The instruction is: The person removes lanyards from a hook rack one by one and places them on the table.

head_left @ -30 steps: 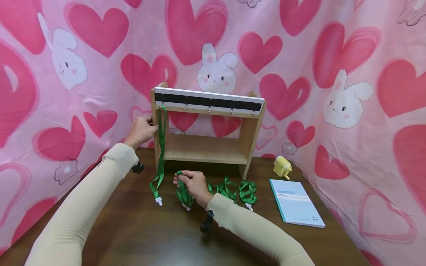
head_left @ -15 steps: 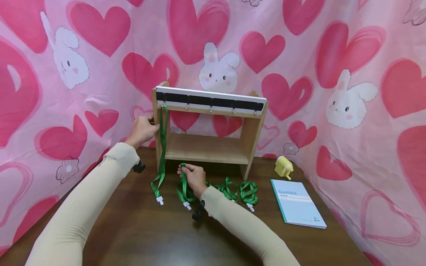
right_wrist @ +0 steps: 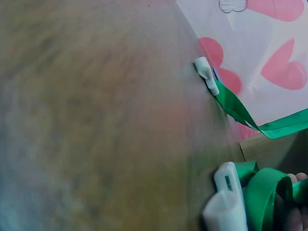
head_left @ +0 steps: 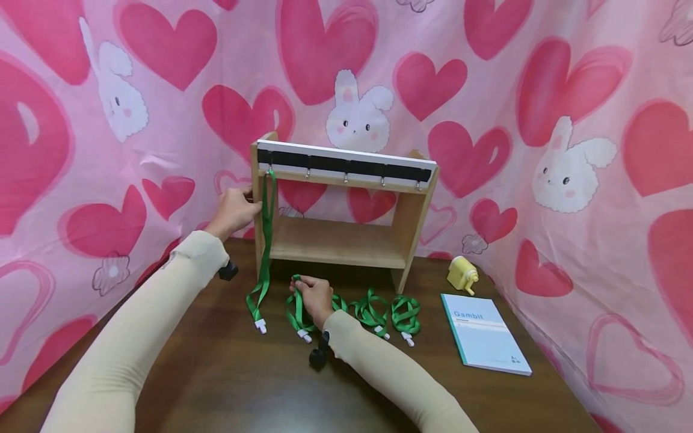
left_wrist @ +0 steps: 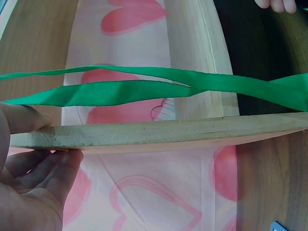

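Note:
My left hand grips the left side panel of a small wooden shelf, thumb on one face and fingers on the other. Beside it a green lanyard hangs from the leftmost hook, its white clip low in front of the shelf. In front of the shelf, my right hand pinches the strap of a second green lanyard near its top. This lanyard's white clip shows large in the right wrist view. Part of the strap is hidden behind the hand.
A white-and-black rail with several hooks runs along the shelf's top. More coiled green lanyards lie to the right on the dark table. Farther right are a yellow sharpener-like object with a crank and a notebook.
My right hand has raised the strap's pinched end, then dipped slightly, and its wrist has shifted left, uncovering more of the coiled lanyards. My left hand keeps its grip on the panel.

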A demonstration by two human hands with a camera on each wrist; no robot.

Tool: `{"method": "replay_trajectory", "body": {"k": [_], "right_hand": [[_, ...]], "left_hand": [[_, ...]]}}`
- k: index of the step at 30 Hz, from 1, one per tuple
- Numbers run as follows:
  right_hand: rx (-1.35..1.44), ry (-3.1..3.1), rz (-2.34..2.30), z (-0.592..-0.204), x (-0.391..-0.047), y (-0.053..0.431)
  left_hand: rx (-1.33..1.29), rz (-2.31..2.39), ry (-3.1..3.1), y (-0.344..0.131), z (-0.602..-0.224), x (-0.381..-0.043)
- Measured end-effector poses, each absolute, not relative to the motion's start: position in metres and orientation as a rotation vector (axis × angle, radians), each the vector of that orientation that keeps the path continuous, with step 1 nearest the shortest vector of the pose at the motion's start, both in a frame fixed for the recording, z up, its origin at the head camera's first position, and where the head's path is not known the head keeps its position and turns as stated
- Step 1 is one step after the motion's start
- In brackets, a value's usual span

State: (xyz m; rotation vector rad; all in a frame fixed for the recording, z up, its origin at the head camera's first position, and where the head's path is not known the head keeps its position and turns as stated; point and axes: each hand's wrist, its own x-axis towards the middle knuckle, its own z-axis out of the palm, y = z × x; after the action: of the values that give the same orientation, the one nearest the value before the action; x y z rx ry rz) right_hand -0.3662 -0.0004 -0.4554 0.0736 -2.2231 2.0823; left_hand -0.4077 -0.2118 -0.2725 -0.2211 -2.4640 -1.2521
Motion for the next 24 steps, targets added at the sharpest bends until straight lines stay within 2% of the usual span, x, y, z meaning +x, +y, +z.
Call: {"method": "replay_trajectory", "body": {"k": [12, 19, 24], "right_hand": [[-0.042, -2.364, 1.852, -0.454, -0.357, 0.004], [0.035, -2.246, 1.983, -0.454, -0.359, 0.005], [0.056, -2.214, 1.879, -0.440, -0.361, 0.011]], "left_hand": [[-0.237, -1.215, -2.446, -0.211, -0.275, -0.408], [-0.240, -1.233, -2.454, -0.211, -0.274, -0.409], [-0.233, -1.233, -2.464, -0.210, -0.273, -0.408]]}}
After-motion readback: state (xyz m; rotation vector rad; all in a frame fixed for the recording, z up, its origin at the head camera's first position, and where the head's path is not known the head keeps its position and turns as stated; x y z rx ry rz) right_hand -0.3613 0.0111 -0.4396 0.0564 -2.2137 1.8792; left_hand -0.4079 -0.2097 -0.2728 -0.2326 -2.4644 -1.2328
